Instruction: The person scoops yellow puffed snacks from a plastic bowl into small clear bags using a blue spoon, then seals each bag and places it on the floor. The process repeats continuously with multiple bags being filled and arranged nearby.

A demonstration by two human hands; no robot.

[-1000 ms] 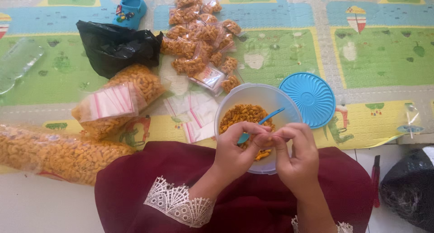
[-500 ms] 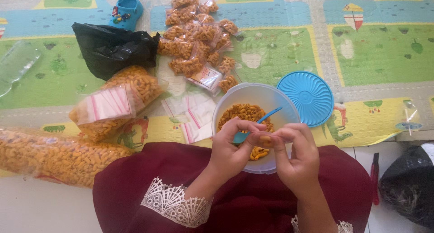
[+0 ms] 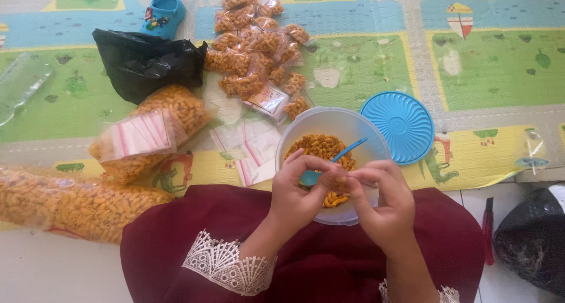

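Over the bowl point(image 3: 353, 123), left hand point(image 3: 300, 194) and right hand point(image 3: 382, 203) pinch one small snack packet point(image 3: 336, 188); fingers closed.

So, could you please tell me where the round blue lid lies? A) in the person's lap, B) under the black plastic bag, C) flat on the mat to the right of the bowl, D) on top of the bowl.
C: the round blue lid lies flat on the play mat, just right of the uncovered bowl of orange snacks.
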